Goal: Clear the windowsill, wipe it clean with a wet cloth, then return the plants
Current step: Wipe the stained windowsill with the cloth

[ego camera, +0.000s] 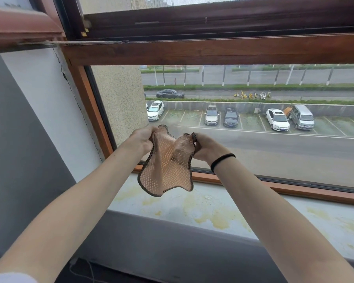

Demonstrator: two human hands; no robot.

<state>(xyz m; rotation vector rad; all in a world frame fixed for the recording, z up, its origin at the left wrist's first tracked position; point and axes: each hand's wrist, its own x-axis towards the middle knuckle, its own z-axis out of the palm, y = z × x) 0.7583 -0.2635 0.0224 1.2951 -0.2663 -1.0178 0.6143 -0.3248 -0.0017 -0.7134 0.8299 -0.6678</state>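
Fingers (150,135) of left hand (142,138) and right hand (205,147) pinch the top corners of a peach, dark-edged cloth (168,168), hanging lengthwise down.

Left hand (141,137) and right hand (205,148) pinch top corners of peach waffle-weave cloth with dark trim (168,166), hanging above yellow-stained grey windowsill (223,209).

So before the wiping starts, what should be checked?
1. Grip of left hand on the peach cloth: ok.
2. Grip of right hand on its other corner: ok.
3. No plants on the visible windowsill: ok.
4. Cloth wet: cannot tell.
5. Cloth spread flat for wiping: not ok, it hangs bunched.
6. Sill free of yellow stains: not ok.
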